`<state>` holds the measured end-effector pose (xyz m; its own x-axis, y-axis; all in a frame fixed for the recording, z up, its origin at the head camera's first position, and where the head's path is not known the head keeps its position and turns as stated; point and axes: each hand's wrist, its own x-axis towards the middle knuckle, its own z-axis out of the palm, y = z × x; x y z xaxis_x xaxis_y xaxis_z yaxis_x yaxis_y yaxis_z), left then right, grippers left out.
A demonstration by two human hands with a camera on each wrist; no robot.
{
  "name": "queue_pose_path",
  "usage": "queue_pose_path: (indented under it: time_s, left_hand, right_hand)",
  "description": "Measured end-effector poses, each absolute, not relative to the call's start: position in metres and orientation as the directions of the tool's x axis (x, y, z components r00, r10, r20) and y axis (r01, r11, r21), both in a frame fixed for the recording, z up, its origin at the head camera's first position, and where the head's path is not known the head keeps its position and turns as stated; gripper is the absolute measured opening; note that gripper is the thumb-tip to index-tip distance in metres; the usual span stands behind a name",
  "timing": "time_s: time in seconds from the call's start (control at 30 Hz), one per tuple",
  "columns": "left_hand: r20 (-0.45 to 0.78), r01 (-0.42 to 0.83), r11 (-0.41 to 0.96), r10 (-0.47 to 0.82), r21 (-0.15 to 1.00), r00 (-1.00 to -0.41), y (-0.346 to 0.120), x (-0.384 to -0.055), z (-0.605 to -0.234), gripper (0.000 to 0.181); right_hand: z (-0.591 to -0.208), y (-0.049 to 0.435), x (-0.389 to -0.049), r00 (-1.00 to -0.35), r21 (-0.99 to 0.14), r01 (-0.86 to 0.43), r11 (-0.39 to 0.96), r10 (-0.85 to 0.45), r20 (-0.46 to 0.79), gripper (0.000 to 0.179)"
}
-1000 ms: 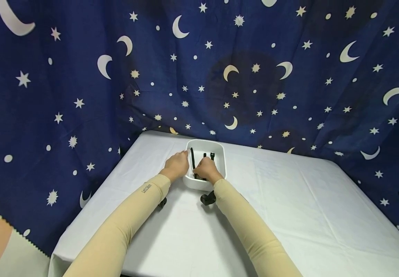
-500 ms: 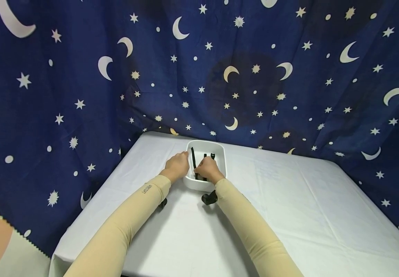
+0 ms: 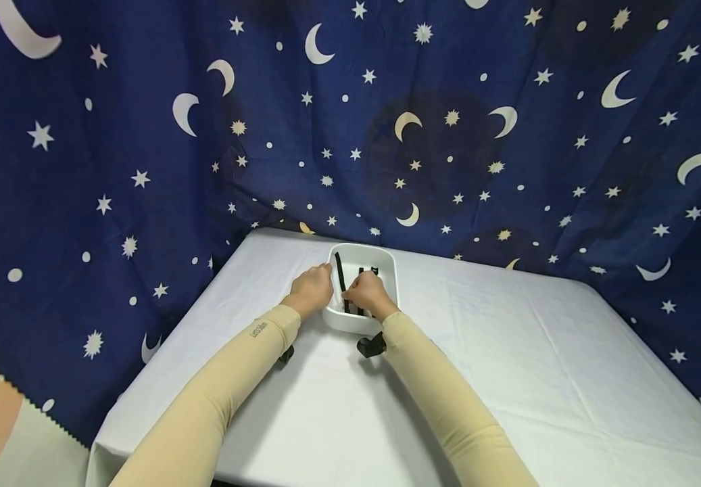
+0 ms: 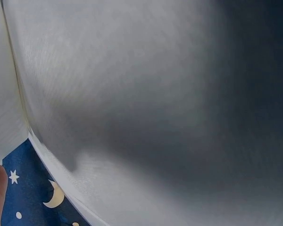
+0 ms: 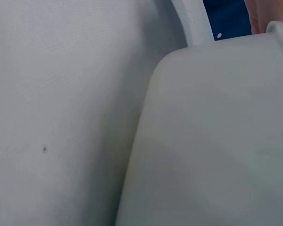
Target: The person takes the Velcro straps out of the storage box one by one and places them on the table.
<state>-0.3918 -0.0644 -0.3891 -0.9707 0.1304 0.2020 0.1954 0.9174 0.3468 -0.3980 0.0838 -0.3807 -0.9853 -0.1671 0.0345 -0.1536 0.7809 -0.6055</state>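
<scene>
A white plastic bin (image 3: 350, 325) stands near the back of the table in the head view. My left hand (image 3: 311, 289) grips its left side at the rim. Inside it, my right hand (image 3: 370, 294) pinches a long thin black strap (image 3: 341, 272) that slants along the left inner wall. Two other black straps lie partly beneath the right hand: a plain one (image 3: 361, 310) and one with a wider end (image 3: 375, 270). Both wrist views show mostly white surfaces; the outer bin wall (image 5: 217, 122) fills much of the right one.
A white cloth covers the table (image 3: 508, 352). Behind it hangs a dark blue curtain (image 3: 301, 122) with moons and stars. Black wrist mounts sit under both sleeves, the right one (image 3: 371, 345) close to the bin's front wall.
My right hand and the pinched strap have shifted slightly toward the back of the bin. My left hand stays on the rim.
</scene>
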Motion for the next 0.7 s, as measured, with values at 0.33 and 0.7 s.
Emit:
queue_pose_path:
  time_s: [0.33,0.7]
  left_hand:
    - [0.181,0.176,0.921,0.119,0.346,-0.976,-0.0639,-0.3911,-0.3864,0.039]
    - [0.156,0.166,0.92,0.117,0.355,-0.981,-0.0624,-0.3908,-0.3856,0.042]
  right_hand:
    - [-0.3776,0.0869,-0.3986,-0.985,-0.621,-0.162,0.767,-0.164,0.055,0.027]
    - [-0.3719,0.0864,-0.3955,-0.986,-0.639,-0.158,0.753,-0.153,0.063,0.026]
